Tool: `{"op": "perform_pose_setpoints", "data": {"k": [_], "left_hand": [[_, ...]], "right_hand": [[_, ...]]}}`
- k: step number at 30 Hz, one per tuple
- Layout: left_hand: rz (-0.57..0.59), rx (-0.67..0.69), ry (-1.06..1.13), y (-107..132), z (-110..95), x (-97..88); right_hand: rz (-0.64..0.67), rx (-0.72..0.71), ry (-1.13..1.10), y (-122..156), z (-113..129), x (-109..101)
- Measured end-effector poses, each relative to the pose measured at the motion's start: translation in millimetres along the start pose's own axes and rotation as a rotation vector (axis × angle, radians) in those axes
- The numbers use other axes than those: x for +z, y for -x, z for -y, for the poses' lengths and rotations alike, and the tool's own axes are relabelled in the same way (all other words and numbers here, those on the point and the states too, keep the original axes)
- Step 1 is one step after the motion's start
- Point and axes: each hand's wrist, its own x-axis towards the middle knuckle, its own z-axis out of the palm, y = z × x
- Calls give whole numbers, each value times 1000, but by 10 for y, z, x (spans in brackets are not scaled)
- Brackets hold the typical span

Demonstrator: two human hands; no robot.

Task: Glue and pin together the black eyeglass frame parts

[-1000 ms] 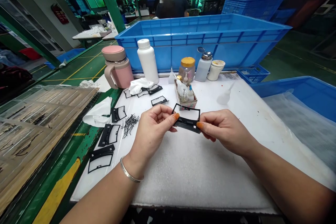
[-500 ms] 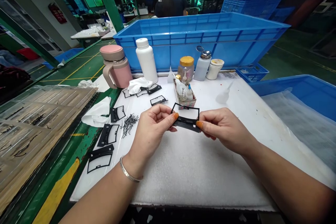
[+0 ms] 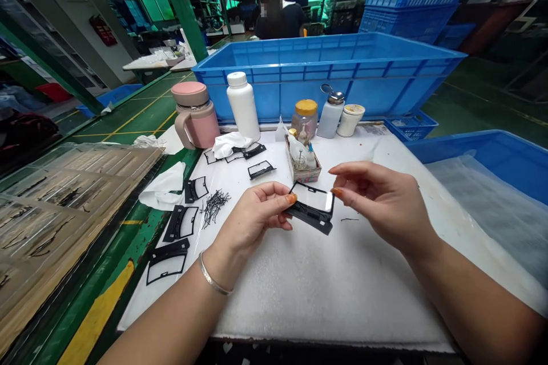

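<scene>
Black rectangular frame (image 3: 311,209) is pinched at its left end by the left hand (image 3: 255,218), with the thumb and fingertips closed on it. It is tilted above the white foam sheet (image 3: 299,291), with a wide black band along one long side and a thin rim around a clear window. The right hand (image 3: 382,199) is open and holds nothing, its fingers loosely curved and its orange-painted fingertips (image 3: 338,193) just beside the frame without touching it.

A thin black sliver (image 3: 349,219) lies on the foam to the right. To the left are a heap of black wire-like bits (image 3: 214,208) and several similar frames (image 3: 180,223), with white tissue (image 3: 161,185) nearby. The foam runs toward the hands' side to the near edge of the counter (image 3: 278,343).

Along the far edge stand a tray of small bottles (image 3: 302,154), a yellow-lidded jar (image 3: 305,117), a pump dispenser (image 3: 330,115), a white bottle (image 3: 243,105) and a pink mug (image 3: 194,117), in front of a blue crate (image 3: 329,77). No writing on them can be read at this size.
</scene>
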Motion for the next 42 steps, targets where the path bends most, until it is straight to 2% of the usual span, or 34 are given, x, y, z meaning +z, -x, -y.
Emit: {"op": "perform_pose_setpoints", "data": {"k": [5, 9, 17, 23, 29, 33, 35, 37, 39, 42], "left_hand": [[77, -53, 27, -24, 37, -5], [93, -78, 51, -32, 46, -3], [134, -126, 67, -17, 53, -17], [161, -135, 81, -26, 62, -16], [160, -144, 62, -26, 56, -10], [162, -136, 24, -19, 60, 7], [112, -89, -36, -6, 53, 19], [29, 21, -134, 14, 39, 27], [-36, 144, -222, 38, 20, 29], [-30, 225, -275, 68, -9, 34]], "right_hand": [[45, -254, 91, -3, 29, 17], [57, -355, 98, -17, 38, 15], [84, -418, 148, -7, 60, -23], [54, -449, 191, -5, 83, -42], [118, -502, 167, -14, 85, -35], [113, -500, 176, -3, 92, -39], [93, -460, 157, 1, 92, -44], [64, -337, 102, -4, 77, -54], [76, -101, -17, -22, 39, -68], [175, 295, -251, -64, -45, -75]]}}
